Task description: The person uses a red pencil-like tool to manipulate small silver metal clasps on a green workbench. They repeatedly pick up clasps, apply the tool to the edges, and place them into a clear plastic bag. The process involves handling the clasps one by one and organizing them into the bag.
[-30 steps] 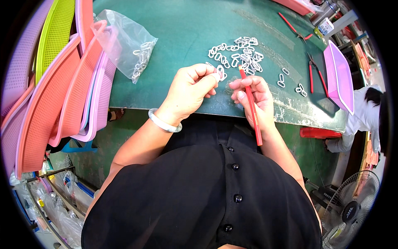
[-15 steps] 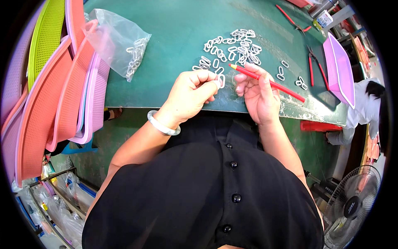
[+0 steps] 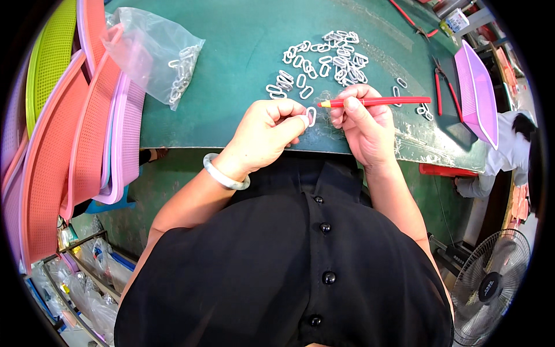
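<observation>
The green work table (image 3: 231, 115) fills the upper view; its surface is worn and scratched. Stacked mesh trays (image 3: 63, 144) in pink, salmon and green lean left of the table. A purple tray (image 3: 477, 92) sits at the table's right end. A standing fan (image 3: 491, 283) is below-right of the table. Wire shelving (image 3: 75, 277) stands below-left.

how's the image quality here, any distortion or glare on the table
Head view: strong fisheye, so the green table edge bows and black corners vignette the frame; soft glare on the clear plastic bag; left hand, right hand and red pencil look sharp.
</observation>
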Motion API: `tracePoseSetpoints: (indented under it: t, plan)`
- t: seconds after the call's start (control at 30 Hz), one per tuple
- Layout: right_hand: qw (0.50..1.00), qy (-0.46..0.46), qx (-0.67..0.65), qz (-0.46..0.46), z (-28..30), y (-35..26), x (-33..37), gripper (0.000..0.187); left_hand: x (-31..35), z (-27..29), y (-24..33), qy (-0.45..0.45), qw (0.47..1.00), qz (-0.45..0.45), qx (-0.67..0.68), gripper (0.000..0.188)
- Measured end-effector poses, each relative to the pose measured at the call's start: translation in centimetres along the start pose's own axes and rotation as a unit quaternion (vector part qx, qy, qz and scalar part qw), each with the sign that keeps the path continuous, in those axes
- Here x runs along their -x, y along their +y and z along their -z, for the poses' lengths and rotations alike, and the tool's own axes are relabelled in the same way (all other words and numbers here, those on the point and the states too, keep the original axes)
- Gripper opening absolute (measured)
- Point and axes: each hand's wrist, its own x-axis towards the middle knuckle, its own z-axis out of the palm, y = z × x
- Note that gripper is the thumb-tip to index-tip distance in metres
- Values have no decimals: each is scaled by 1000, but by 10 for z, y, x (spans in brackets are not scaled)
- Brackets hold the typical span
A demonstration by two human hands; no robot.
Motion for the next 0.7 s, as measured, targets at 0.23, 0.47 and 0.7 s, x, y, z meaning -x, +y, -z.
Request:
tracePoseSetpoints:
  t: [0.23,0.47,0.7]
  plan:
    - [1000,-6,20,-3,-1,1,-2,13,0,0,-1,2,1000,3,-6,11]
    - [999,-8,35,-2,-1,1,-1,12,-1,1,-2,-7,1000,6,9,12]
    - [999,-7,46,-1,-2,1,-1,12,0,0,-1,-7,1000,9,5,12]
